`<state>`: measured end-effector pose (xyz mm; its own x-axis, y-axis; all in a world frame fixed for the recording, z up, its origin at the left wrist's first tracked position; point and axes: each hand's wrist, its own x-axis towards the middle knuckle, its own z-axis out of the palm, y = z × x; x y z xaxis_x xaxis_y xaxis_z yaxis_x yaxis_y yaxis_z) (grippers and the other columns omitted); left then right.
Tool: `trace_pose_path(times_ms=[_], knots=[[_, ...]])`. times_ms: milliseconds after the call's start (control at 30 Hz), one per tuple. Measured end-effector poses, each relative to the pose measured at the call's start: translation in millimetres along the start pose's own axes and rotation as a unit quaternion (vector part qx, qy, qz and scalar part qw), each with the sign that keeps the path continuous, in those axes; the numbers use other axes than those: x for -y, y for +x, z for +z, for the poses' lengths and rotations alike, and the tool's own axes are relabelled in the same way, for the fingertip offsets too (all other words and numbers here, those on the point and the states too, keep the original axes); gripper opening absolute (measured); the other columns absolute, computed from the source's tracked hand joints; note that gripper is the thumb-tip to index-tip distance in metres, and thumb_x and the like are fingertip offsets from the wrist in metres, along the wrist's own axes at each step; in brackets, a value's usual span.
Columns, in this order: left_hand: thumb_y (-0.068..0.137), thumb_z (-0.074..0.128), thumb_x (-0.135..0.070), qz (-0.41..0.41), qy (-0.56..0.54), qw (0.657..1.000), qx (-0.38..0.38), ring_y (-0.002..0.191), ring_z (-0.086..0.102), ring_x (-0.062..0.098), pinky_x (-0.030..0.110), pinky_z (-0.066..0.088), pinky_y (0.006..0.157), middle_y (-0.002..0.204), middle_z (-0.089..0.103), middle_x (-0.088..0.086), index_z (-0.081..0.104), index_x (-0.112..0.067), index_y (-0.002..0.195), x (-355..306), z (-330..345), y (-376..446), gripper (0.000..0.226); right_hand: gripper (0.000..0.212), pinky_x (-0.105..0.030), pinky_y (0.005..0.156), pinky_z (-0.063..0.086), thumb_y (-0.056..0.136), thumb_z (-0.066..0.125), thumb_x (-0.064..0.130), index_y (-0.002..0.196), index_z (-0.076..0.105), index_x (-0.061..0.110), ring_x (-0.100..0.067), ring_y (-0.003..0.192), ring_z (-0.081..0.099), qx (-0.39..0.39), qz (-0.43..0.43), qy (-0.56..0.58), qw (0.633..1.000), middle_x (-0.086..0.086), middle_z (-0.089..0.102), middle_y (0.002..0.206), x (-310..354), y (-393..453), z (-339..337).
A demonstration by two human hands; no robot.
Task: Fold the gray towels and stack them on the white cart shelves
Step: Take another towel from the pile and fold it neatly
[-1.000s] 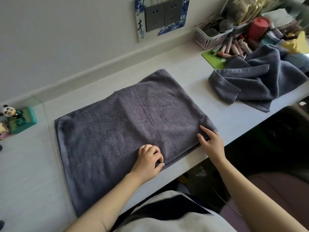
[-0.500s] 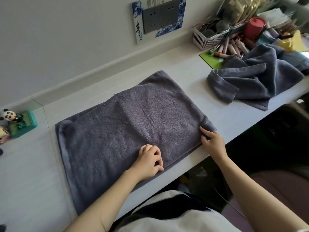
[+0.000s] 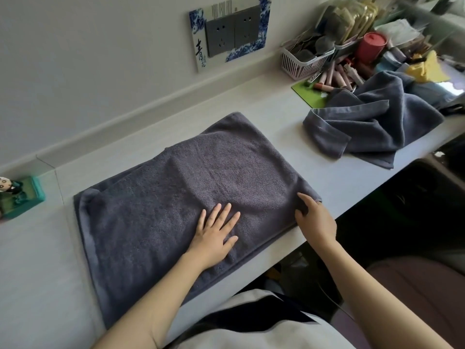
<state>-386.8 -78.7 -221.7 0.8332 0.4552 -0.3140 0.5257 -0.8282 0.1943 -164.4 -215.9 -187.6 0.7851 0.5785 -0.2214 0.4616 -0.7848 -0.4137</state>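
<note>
Left hand [image 3: 216,235]: fingers straight and spread, palm pressed flat on the folded dark gray terry towel [image 3: 176,197], near its front edge. Right hand [image 3: 314,217]: at the towel's near right corner, fingers curled over the edge, thumb on top, gripping the cloth.

Folded dark gray terry towel: lies flat on the pale white worktop [image 3: 276,117], in layers, lower layer showing along the left and front edges.

Second gray towel, crumpled [image 3: 372,124]: 1 heap, on the worktop to the right, well apart from the folded one, partly overlying a green mat [image 3: 302,89].

Pink slatted plastic basket [image 3: 302,64]: against the wall, far right, holding mixed small items; pink tubes [image 3: 332,79] lie loose just beside it. Red cylindrical container [image 3: 372,46]: behind the tubes.

Gray double wall socket with blue-and-white surround [image 3: 231,34]: on the wall.

Small cartoon figurine on a teal base [image 3: 20,195]: left edge of worktop.
</note>
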Motion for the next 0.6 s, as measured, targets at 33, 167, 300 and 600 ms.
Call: trace_pose_path(times_ms=[33, 167, 300, 600], knots=[[0.077, -0.003, -0.060, 0.006, -0.012, 1.000, -0.005, 0.143, -0.020, 0.015, 0.041, -0.021, 0.111, 0.154, -0.021, -0.008, -0.004, -0.035, 0.149, 1.4, 1.2, 0.2, 0.077, 0.049, -0.034, 0.082, 0.045, 0.090, 0.053, 0.030, 0.137, 0.042, 0.030, -0.028, 0.109, 0.058, 0.003, 0.028, -0.034, 0.999, -0.004, 0.058, 0.125, 0.0, -1.4, -2.0], [0.090, 0.034, -0.039, 0.025, -0.106, 0.986, -0.124, 0.142, 0.014, 0.019, 0.036, 0.004, 0.115, 0.155, 0.022, 0.009, 0.034, -0.021, 0.145, 10.0, 3.1, -4.1, 0.058, 0.046, -0.036, 0.081, 0.045, 0.085, 0.058, 0.027, 0.130, 0.050, 0.027, -0.028, 0.112, 0.051, -0.049, -0.001, -0.090, 0.995, -0.005, 0.054, 0.126, 1.4, -6.7, -2.5], [0.089, 0.039, -0.037, -0.059, -0.088, 0.984, -0.143, 0.142, 0.016, 0.026, 0.041, 0.004, 0.115, 0.154, 0.022, 0.012, 0.033, -0.017, 0.145, 21.8, 5.9, -9.7, 0.059, 0.046, -0.047, 0.101, 0.039, 0.081, 0.063, 0.029, 0.126, 0.059, 0.021, -0.038, 0.117, 0.048, -0.050, -0.181, -0.086, 0.978, -0.012, 0.058, 0.126, 9.6, -6.0, 18.3], [0.085, 0.013, -0.053, -0.103, -0.113, 0.981, -0.116, 0.146, 0.000, 0.014, 0.027, -0.012, 0.115, 0.156, -0.004, -0.004, 0.013, -0.022, 0.151, 45.1, 3.2, -11.3, 0.073, 0.059, -0.038, 0.115, -0.015, 0.094, 0.010, 0.060, 0.144, -0.016, 0.041, -0.020, 0.142, -0.021, 0.132, -0.142, -0.217, 0.957, 0.004, -0.016, 0.157, -4.7, 23.5, 20.2]])
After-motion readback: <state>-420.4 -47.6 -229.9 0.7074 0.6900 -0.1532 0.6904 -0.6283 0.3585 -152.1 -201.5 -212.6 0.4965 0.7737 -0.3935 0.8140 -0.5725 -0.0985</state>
